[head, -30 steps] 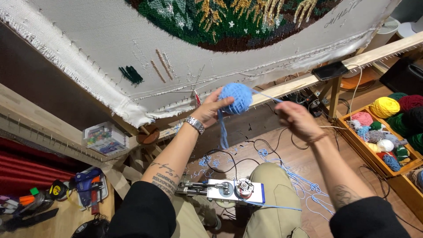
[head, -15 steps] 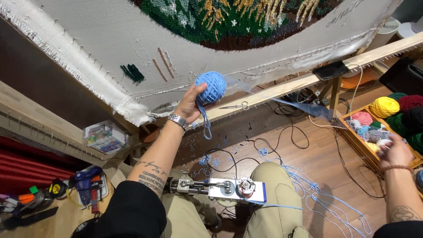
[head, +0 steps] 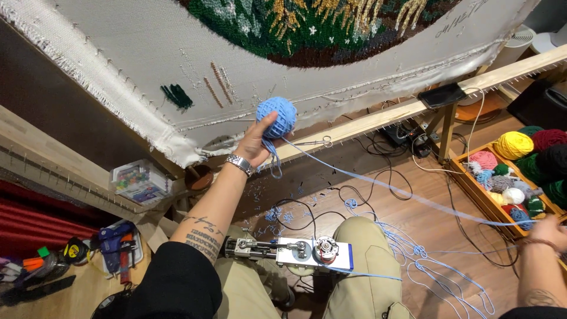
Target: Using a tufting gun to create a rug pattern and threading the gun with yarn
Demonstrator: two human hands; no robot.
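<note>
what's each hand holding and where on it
The left hand grips the blue yarn ball from below; the right hand holds the strand pulled taut from it.

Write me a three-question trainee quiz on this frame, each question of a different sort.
1. True or false: the left hand holds the blue yarn ball up near the stretched backing cloth.
2. Multiple choice: where is the right hand? A) on the tufting gun B) by the wooden yarn tray, drawing out the blue strand C) on the scissors
3. Fill in: the tufting gun rests on the person's ____.

Key: 1 true. 2 B. 3 lap.
</note>
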